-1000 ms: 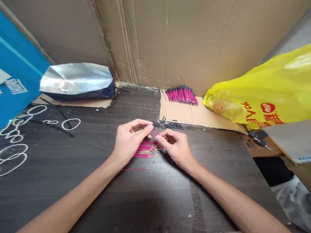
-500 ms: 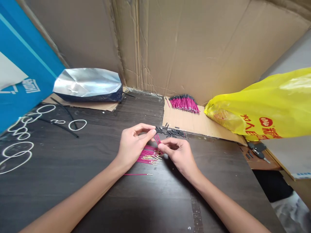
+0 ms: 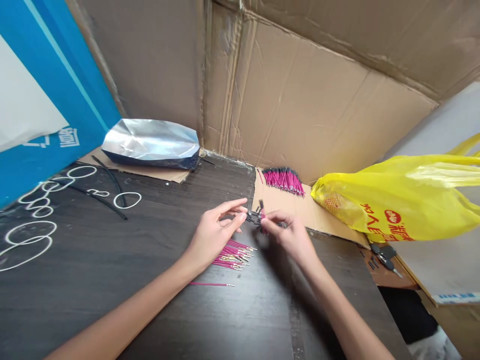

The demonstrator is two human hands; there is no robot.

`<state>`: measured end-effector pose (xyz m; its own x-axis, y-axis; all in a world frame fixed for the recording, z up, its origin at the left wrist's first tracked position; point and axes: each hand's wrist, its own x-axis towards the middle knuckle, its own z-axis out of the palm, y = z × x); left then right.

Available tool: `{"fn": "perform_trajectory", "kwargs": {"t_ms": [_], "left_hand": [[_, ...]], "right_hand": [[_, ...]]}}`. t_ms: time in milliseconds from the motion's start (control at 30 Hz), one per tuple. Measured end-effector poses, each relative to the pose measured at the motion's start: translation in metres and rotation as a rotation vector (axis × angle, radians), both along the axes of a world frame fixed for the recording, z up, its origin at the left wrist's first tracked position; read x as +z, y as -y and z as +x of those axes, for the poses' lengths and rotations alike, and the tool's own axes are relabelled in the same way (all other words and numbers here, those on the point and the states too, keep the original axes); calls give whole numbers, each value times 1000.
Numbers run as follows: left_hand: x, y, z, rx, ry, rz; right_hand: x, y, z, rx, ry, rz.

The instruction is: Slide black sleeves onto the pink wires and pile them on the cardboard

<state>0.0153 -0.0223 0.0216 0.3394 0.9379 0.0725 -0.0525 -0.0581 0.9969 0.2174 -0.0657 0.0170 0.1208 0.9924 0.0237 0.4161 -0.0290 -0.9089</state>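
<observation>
Far left of frame: blue panel (image 3: pixel 56 100) w/ white print, leaning. Below it approx 8 white loops (image 3: pixel 30 220) on the dark table (image 3: pixel 112 300), plus 2 black strips (image 3: pixel 108 200) crossing them.

Upper left-centre: 1 silver foil bag (image 3: pixel 152 142) lying flat on a cardboard scrap (image 3: pixel 150 172), closed, contents not visible.

Centre: left hand (image 3: pixel 213 235) fingers loosely extended, thumb and index tip nearly pinched at small black sleeves (image 3: pixel 253 216); can't tell if it actually grips one. Under and just right of the palm: 1 loose pile of magenta wires (image 3: pixel 234 254) w/ gold tips, too many to count. 1 single wire (image 3: pixel 212 284) lies apart, lower centre, below the pile.

Right hand (image 3: pixel 292 235) just right of left hand, fingertips closed in a pinch on 1 pink wire (image 3: pixel 262 216) w/ black end; the piece sits at the edge of the cardboard sheet (image 3: pixel 300 210).

Back of that sheet, against the cardboard wall (image 3: pixel 300 110): 1 finished bundle (image 3: pixel 283 179) of magenta wires w/ black ends.

Right of frame: 1 yellow plastic bag (image 3: pixel 393 197), red print, bulging, contents hidden. Below it, lower right: keys (image 3: pixel 384 257) and a few stray black bits.
</observation>
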Motion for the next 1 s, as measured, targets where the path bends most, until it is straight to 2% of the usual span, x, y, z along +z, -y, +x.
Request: {"fn": "perform_trajectory", "kwargs": {"t_ms": [67, 200, 300, 433, 600, 1000], "left_hand": [[-1, -3, -2, 27, -5, 13], [-7, -6, -3, 44, -78, 73], [-13, -7, -4, 48, -169, 202], [-17, -8, -3, 80, -235, 378], [-17, -7, -4, 106, -253, 464], [-26, -4, -2, 39, -381, 558]], "right_hand": [[9, -26, 22, -145, 199, 28], [23, -83, 55, -318, 417, 2], [28, -117, 63, -427, 591, -52], [30, -145, 63, -499, 745, -106], [28, -161, 64, -485, 836, -148], [23, -158, 68, -456, 907, -146]]}}
